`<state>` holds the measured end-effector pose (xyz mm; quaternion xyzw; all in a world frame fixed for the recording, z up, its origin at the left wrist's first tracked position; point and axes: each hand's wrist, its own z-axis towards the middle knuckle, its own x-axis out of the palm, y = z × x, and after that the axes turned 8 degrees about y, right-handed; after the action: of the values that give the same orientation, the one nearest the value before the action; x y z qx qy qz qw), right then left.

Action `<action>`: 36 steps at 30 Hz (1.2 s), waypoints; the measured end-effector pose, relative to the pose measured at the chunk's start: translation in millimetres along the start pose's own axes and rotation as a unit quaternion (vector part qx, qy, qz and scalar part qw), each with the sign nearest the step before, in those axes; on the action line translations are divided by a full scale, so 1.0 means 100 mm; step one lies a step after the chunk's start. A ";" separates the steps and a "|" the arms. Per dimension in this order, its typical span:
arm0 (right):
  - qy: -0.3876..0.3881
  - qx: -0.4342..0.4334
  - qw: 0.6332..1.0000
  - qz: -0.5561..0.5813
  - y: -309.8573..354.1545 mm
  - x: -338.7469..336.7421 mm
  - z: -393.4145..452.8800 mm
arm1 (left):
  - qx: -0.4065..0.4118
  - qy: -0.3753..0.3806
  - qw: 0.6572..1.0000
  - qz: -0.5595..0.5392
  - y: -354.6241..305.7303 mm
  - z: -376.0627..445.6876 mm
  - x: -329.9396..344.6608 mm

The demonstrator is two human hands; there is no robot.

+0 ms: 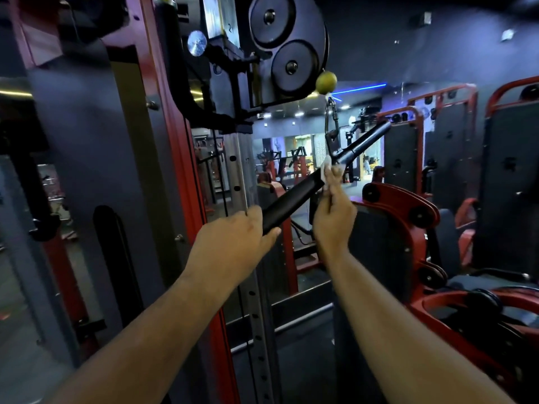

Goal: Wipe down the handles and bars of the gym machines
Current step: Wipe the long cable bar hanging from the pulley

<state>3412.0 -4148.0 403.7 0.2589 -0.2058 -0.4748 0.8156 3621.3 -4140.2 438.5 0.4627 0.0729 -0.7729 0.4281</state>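
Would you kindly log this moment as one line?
left hand: grips bar end | right hand: presses white cloth at bar centre | step: wiping

Two hands (236, 237), one bar (291, 199), one cloth (414, 170), two pulleys (271, 18), one ball (326, 82)
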 end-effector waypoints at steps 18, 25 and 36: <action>0.030 0.441 0.737 0.512 0.53 -0.07 -0.36 | -0.023 -0.030 0.999 0.029 -0.29 0.20 0.24; -0.066 0.451 0.725 0.516 0.29 -0.13 0.42 | -0.027 -0.013 1.000 0.008 -0.31 0.21 0.27; 0.008 0.302 0.861 0.410 0.22 -0.10 -0.15 | -0.035 -0.032 0.999 0.017 -0.33 0.20 0.34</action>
<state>3430.3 -4126.7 404.6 0.3887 -0.4206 -0.0103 0.8197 3577.4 -4150.7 413.8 0.4241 0.0781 -0.7766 0.4593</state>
